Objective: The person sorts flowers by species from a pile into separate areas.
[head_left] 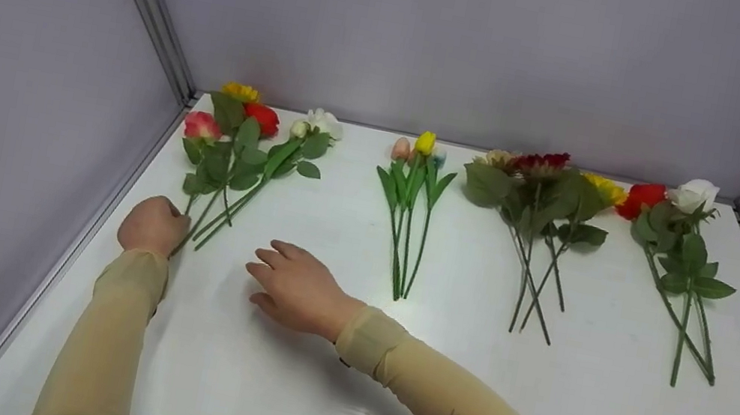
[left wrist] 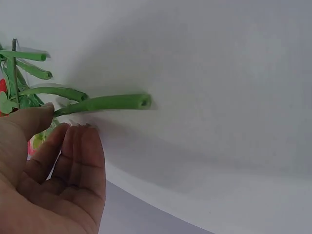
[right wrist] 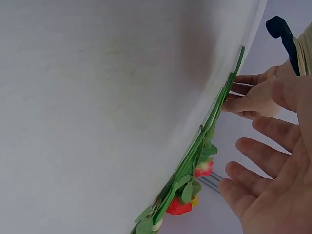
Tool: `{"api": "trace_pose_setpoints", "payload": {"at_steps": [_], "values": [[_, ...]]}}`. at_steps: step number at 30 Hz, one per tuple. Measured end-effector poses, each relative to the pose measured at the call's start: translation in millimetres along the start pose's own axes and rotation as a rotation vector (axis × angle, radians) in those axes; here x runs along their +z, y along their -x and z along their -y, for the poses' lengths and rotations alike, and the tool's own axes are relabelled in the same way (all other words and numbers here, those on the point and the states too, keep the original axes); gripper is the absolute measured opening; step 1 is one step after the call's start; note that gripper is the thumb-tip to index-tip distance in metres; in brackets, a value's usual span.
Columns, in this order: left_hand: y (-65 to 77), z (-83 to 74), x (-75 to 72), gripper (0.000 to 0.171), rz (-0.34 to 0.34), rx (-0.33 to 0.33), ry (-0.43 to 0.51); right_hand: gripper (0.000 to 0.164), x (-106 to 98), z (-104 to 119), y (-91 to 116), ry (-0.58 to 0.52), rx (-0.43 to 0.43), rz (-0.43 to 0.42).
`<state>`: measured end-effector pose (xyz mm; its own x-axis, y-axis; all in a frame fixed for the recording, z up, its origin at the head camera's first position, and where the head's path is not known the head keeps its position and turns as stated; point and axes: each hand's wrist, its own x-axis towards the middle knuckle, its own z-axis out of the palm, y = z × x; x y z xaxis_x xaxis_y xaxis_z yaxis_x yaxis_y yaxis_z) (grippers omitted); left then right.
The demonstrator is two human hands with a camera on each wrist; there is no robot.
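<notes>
**Layout appears well advanced; one spot under active handling**

The left hand is at the near end of the leftmost bunch. Its thumb and curled fingers close about a green stem, whose free end projects past the grip; the hold reads as a light pinch, though its firmness cannot be told. The right hand, to the right of the grip, is released, fingers spread over the tabletop and holding nothing.

Beyond the grip lie this bunch's heads: a pink flower, a yellow flower, a red flower and, farther to the right, a white flower. The stems lean toward the grip, and their ends are uneven.

Well to the right of the grip, the tulips lie together. Farther right is a bunch with dark red flowers; farthest from the grip is one with a white rose. Neither hand touches these three.

Assessment: separation into four bunches looks accomplished, with clear gaps between them. The outstanding item is judged to be the leftmost bunch, where the held stem is not yet let go. Whether the crossed stems elsewhere need attention cannot be determined.
</notes>
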<state>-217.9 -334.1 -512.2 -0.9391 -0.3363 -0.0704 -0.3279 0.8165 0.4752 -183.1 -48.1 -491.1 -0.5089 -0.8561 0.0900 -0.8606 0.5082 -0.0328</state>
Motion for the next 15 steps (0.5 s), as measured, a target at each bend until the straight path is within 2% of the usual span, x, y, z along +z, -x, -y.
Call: {"api": "trace_pose_setpoints", "payload": {"at_steps": [4,8,15], "values": [[-2.5,-0.9,-0.1,0.025,0.001,0.003,-0.015,0.045,3,-5,4,-0.003,0.013,-0.003],[-3.7,-3.2,-2.6,0.033,0.021,-0.02,-0.027,0.043,4,-13,9,-0.007,0.031,-0.008],[-0.3,-2.7,-9.5,0.029,0.014,-0.07,-0.05,0.043,3,-23,16,-0.038,0.056,0.01]]}}
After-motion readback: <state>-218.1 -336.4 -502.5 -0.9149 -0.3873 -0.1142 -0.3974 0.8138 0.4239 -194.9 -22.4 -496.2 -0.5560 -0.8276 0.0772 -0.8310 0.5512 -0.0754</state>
